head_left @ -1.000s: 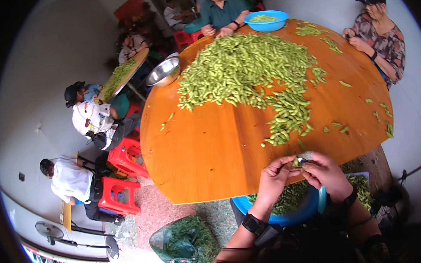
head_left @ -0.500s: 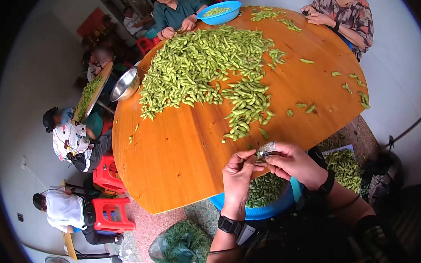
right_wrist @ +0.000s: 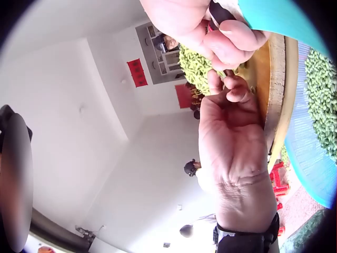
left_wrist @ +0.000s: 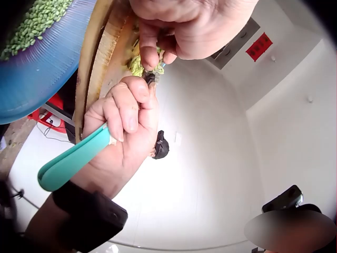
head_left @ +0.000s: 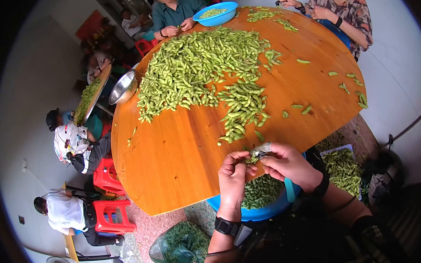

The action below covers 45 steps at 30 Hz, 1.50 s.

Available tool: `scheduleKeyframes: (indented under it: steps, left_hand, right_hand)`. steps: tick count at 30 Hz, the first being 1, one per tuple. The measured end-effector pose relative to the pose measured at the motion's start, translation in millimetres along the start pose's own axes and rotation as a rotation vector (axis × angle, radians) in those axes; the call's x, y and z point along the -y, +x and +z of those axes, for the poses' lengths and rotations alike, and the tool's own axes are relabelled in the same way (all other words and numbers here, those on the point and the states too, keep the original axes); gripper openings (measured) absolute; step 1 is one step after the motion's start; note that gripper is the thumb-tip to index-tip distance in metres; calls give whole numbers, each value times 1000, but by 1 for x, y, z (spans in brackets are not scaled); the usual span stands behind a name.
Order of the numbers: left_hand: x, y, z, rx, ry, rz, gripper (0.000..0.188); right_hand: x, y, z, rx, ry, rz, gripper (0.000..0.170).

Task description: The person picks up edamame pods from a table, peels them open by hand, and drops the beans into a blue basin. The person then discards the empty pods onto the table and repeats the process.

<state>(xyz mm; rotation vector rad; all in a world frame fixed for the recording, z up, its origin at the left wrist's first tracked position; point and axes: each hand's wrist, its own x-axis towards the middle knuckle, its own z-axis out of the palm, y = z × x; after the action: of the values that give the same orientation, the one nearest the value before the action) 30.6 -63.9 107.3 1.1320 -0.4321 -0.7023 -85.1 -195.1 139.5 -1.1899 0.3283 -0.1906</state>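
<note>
In the head view, my left hand (head_left: 233, 180) pinches a green edamame pod (head_left: 252, 160) by the front edge of the round wooden table (head_left: 174, 162). My right hand (head_left: 292, 167) meets it there, a grey wrap (head_left: 263, 147) around one finger. Its curled fingers grip a tool with a teal handle (left_wrist: 73, 161), which sticks out past the little finger in the left wrist view. A small dark tip (left_wrist: 149, 77) shows by the thumb; the tool's kind is unclear. Beneath the hands, a blue basin (head_left: 220, 209) holds shelled green beans (head_left: 261, 192).
A big heap of edamame pods (head_left: 187, 70) covers the table's far half, with a steel bowl (head_left: 123, 86) at its left. Another blue basin (head_left: 216, 19) stands at the back. Two people sit across. Below are a green mesh bag (head_left: 179, 249) and a crate of pods (head_left: 342, 171).
The head view has swung, so table and hands appear further left. My hands stay together at the pod. The person at the right has moved their hands apart.
</note>
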Motion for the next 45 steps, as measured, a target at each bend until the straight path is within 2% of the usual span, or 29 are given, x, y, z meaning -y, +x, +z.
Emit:
scheduleKeyframes:
  steps: [1, 3, 7, 11, 13, 14, 15, 17, 22, 25, 27, 31, 33, 35, 36, 37, 40, 43, 45]
  left_hand:
    - [0, 0, 2, 1, 0, -2, 21]
    - [-1, -2, 3, -17, 9, 15, 19]
    - [0, -3, -3, 40, 17, 25, 17]
    - [-3, -3, -4, 126, -19, 0, 20]
    - [-1, 0, -3, 133, 33, 66, 20]
    - [-3, -1, -2, 96, 76, -9, 18]
    - [-3, -1, -2, 85, 79, -2, 18]
    - [-2, -2, -2, 152, 215, -24, 17]
    - [6, -1, 0, 103, 245, -18, 18]
    - [6, -1, 3, 81, 320, 8, 20]
    - [9, 0, 4, 88, 325, 23, 22]
    - [3, -8, -1, 46, 261, 85, 23]
    - [-3, -16, -13, -16, 338, 146, 24]
    - [-10, -21, -31, -144, 575, 192, 22]
    - [-19, -19, -37, -119, 1064, 538, 20]
    - [-22, -17, -34, -116, 1065, 543, 20]
    - [-28, -19, -21, -93, 1236, 380, 20]
    - [-22, -11, -4, -42, 1284, 370, 16]
    - [-15, -6, 2, -64, 1343, 368, 13]
  right_hand:
    - [-3, 2, 1, -2, 1, 1, 11]
    - [-9, 6, 4, -38, -198, -77, 9]
    - [-15, 10, 6, -81, -238, -42, 17]
    - [-18, 12, 9, -108, -203, -94, 18]
    - [-12, 10, 9, -117, -55, -60, 15]
    - [-8, 8, 9, -125, -48, -32, 14]
    - [-6, 8, 9, -112, -49, -31, 14]
    - [-8, 9, 10, -134, -29, -78, 13]
    - [-13, 11, 11, -95, -86, -81, 11]
    - [-8, 11, 9, -139, -115, -53, 12]
    - [0, 10, 7, -143, -19, 14, 13]
    - [14, 11, -8, -263, -27, -45, 13]
    - [25, 8, -22, -309, -151, -52, 6]
    - [13, 14, -59, -337, -500, -242, 10]
    - [9, 15, -77, -394, -746, -347, 14]
    - [14, 13, -85, -436, -897, -341, 18]
    - [10, 11, -98, -487, -939, -372, 17]
    - [14, 10, -91, -542, -942, -364, 15]
    - [10, 10, -87, -580, -1073, -492, 16]
